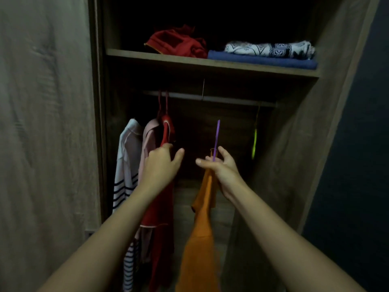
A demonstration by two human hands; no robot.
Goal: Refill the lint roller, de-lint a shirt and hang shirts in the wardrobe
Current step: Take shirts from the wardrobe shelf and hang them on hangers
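Your forearms reach into the wardrobe. Your left hand, fingers loose and thumb spread, presses against the hanging red shirt. Your right hand pinches the neck of a purple hanger, with the orange shirt draped below it. I judge you are at the hanging step: lift the hanger's top to the rail above both hands, into the gap right of the red shirt
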